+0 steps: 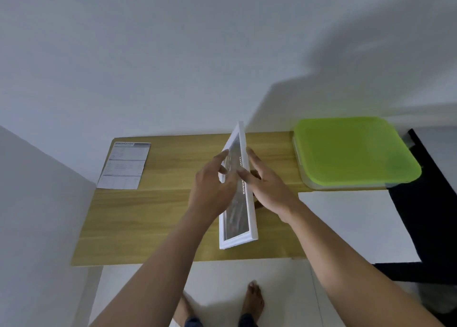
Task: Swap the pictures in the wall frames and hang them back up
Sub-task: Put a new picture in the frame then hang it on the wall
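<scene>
Risk no. 1 is a slip. The white frame [238, 239] stands on edge, tilted, above the wooden table [148, 215], w/ its picture side toward the left hand [210, 185]. That hand lies fairly flat, fingers straight against the glass, so it only presses. The right hand [269, 188] does the real holding: fingers run up the back and the thumb seems to cross the rim (partly hidden, so not certain). If either side eases off, the frame prob. tips or drops on a corner, and the glass could crack. I can't tell whether the low corner touches the tabletop.

Risk no. 2 is the table's near edge, which lies just below that corner, w/ bare feet [254, 299] on the floor under it.

Room: the wood to the left is open up to the spec sheet [123, 166], which lies well apart. On the right it's tighter, esp. w/ the green-lidded box [353, 151] near and a white panel [346, 222] just beside the right wrist. Laying the frame down leftward looks safest.
</scene>
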